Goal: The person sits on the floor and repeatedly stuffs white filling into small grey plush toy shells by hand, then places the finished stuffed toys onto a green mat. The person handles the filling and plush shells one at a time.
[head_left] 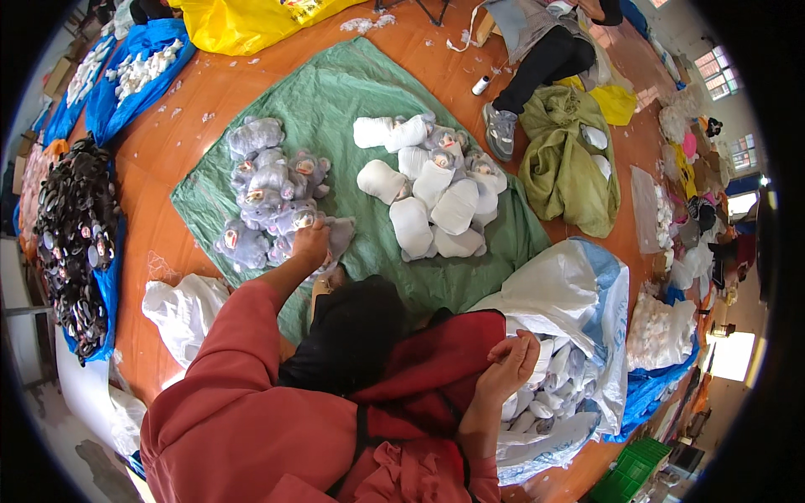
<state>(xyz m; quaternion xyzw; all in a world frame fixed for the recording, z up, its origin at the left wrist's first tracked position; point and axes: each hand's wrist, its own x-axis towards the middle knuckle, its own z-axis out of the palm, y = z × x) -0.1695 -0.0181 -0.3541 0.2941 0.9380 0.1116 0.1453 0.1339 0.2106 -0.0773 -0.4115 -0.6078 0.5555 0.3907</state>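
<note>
My left hand (311,241) reaches out over a heap of grey plush toys (270,186) on a green tarp. Its fingers are closed on one plush toy (334,236) at the near right edge of that heap. My right hand (513,362) is raised, fingers curled together, with nothing visible in it. Just beyond and below it, an open white sack (610,335) holds many grey and white pieces. Further right on the tarp lies another heap, of plush toys wrapped in white cloth (433,184).
The green tarp (335,92) covers the orange floor. Brown plush pieces (77,226) pile up at left. An olive sack (560,168) stands near another person's shoe (501,132). A white bag (186,312) lies at my left; a green crate (631,469) is at lower right.
</note>
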